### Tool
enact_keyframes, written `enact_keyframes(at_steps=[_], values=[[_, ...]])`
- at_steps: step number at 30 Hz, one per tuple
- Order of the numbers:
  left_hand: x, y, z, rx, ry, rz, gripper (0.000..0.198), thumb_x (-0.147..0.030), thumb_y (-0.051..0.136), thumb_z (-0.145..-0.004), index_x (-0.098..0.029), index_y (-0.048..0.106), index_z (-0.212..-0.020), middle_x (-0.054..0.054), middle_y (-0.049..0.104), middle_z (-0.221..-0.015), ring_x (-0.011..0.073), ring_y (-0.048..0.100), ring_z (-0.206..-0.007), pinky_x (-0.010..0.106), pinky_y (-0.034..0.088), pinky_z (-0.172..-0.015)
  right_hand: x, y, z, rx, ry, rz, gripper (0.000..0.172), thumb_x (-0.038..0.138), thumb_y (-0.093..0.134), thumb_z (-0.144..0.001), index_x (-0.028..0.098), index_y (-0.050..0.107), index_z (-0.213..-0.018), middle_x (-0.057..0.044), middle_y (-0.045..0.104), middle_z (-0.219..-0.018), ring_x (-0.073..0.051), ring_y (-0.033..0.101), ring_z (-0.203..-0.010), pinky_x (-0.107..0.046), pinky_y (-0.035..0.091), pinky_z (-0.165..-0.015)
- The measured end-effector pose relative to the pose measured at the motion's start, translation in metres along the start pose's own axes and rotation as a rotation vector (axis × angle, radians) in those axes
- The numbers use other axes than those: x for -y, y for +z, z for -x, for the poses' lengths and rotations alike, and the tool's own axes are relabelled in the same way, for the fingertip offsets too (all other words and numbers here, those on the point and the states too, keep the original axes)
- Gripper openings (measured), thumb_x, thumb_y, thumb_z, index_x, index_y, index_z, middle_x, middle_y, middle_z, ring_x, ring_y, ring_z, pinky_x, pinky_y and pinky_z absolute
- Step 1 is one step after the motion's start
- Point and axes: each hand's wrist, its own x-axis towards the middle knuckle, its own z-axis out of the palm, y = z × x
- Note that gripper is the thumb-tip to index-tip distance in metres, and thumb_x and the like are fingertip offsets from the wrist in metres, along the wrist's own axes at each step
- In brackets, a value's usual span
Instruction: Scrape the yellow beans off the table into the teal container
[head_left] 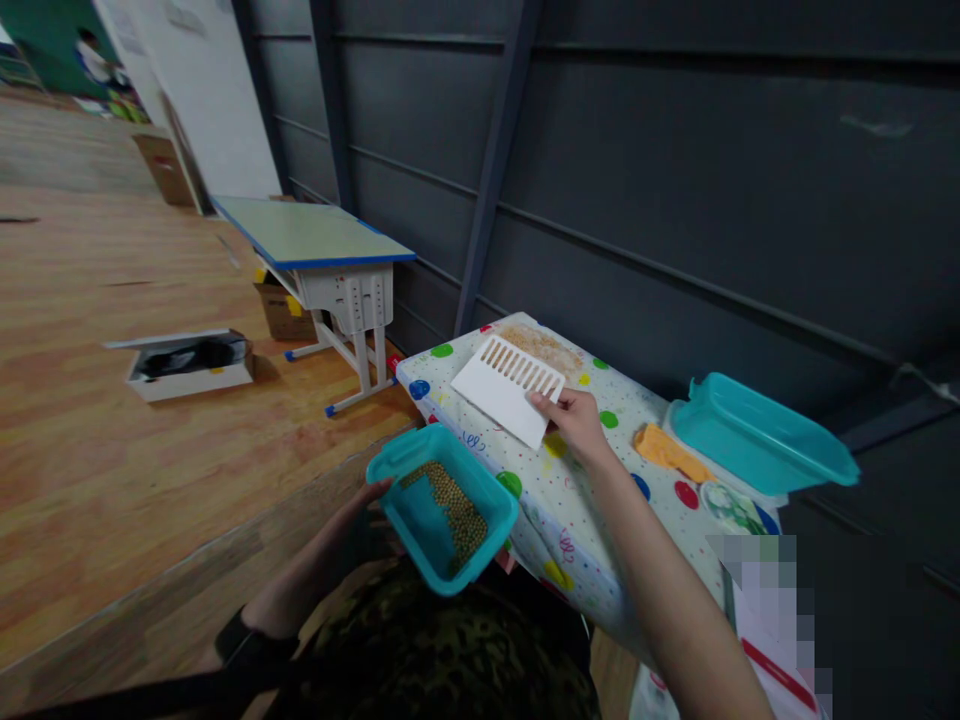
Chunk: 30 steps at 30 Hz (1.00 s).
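The desk [442,378], draped in a spotted cover, is carrying a patch of fine brown grains [544,345] on its far part. A white slotted scraper [499,395] is lying nearly flat on the desk just in front of the grains, its slots facing them; the right hand [576,418] is pinching it by the corner, which is probably leaving the toothed edge free. At the near edge of the desk, on the person's side, a turquoise tub [411,552] is sitting low with small round beans [457,505] inside. They are gathering toward its desk side, perhaps because the tub is tilting that way; whether it is touching the desk, I cannot tell.

The left hand [367,525] is grasping the tub by the side away from the desk, the thumb reaching the rim and the other fingers partly hiding in shadow, seemingly to keep it steady. The left forearm is angling up toward the desk; the right arm is stretching out over it, palm down. Toward the desk's right end, an orange cloth [671,452] is lying beside a turquoise tray [765,440].
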Motion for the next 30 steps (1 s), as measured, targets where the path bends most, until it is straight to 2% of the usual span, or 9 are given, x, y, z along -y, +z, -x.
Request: enact_keyframes(at_steps=[2, 4, 8, 12, 17, 26, 30], values=[[0.001, 0.001, 0.001, -0.024, 0.01, 0.009, 0.073, -0.078, 0.111, -0.058, -0.023, 0.074, -0.088, 0.009, 0.084, -0.09, 0.0311, 0.084, -0.082, 0.045, 0.074, -0.079, 0.004, -0.01, -0.003, -0.074, 0.003, -0.025, 0.072, 0.088, 0.101, -0.059, 0.02, 0.081, -0.073, -0.006, 0.077, -0.066, -0.022, 0.069, -0.058, -0.036, 0.061, -0.053], [0.002, 0.002, 0.002, -0.033, 0.014, 0.009, 0.071, -0.077, 0.11, -0.061, -0.023, 0.075, -0.089, 0.009, 0.084, -0.09, 0.0305, 0.084, -0.081, 0.045, 0.074, -0.077, 0.007, -0.02, -0.005, -0.088, 0.015, -0.013, 0.077, 0.09, 0.102, -0.055, 0.019, 0.084, -0.076, -0.008, 0.08, -0.07, -0.024, 0.071, -0.061, -0.038, 0.063, -0.054], [0.004, 0.001, 0.001, -0.041, 0.024, 0.018, 0.06, -0.069, 0.104, -0.077, -0.02, 0.078, -0.1, 0.01, 0.084, -0.091, 0.034, 0.087, -0.085, 0.047, 0.075, -0.078, 0.006, -0.041, -0.009, -0.014, 0.049, 0.078, 0.077, 0.089, 0.104, -0.053, 0.018, 0.085, -0.078, -0.01, 0.082, -0.075, -0.027, 0.075, -0.067, -0.04, 0.066, -0.058], [0.007, -0.001, -0.002, -0.056, 0.025, 0.025, 0.046, -0.06, 0.095, -0.092, -0.021, 0.072, -0.098, 0.014, 0.086, -0.096, 0.0341, 0.088, -0.085, 0.045, 0.073, -0.076, 0.003, -0.063, -0.011, 0.043, 0.08, 0.139, 0.073, 0.085, 0.104, -0.056, 0.018, 0.085, -0.079, -0.011, 0.083, -0.079, -0.027, 0.077, -0.072, -0.04, 0.068, -0.063], [0.007, -0.003, -0.003, -0.044, 0.042, 0.025, 0.062, -0.067, 0.101, -0.083, -0.02, 0.071, -0.109, 0.012, 0.085, -0.093, 0.0362, 0.088, -0.085, 0.045, 0.072, -0.074, -0.003, -0.081, -0.012, 0.071, 0.135, 0.152, 0.071, 0.081, 0.106, -0.054, 0.017, 0.083, -0.075, -0.009, 0.08, -0.075, -0.023, 0.072, -0.068, -0.035, 0.063, -0.06], [0.004, -0.006, -0.003, -0.009, 0.007, 0.025, 0.071, -0.068, 0.108, -0.074, -0.02, 0.072, -0.113, 0.013, 0.088, -0.101, 0.0363, 0.089, -0.091, 0.046, 0.074, -0.077, -0.015, -0.079, -0.014, 0.079, 0.16, 0.18, 0.063, 0.076, 0.103, -0.058, 0.019, 0.08, -0.072, -0.005, 0.076, -0.071, -0.019, 0.068, -0.065, -0.032, 0.059, -0.059], [0.004, -0.007, -0.003, -0.01, -0.006, 0.021, 0.072, -0.07, 0.109, -0.071, -0.021, 0.074, -0.109, 0.011, 0.086, -0.097, 0.0371, 0.088, -0.091, 0.048, 0.075, -0.08, -0.012, -0.076, -0.013, 0.101, 0.163, 0.191, 0.065, 0.078, 0.103, -0.056, 0.019, 0.081, -0.071, -0.003, 0.073, -0.067, -0.017, 0.063, -0.061, -0.031, 0.055, -0.056]])
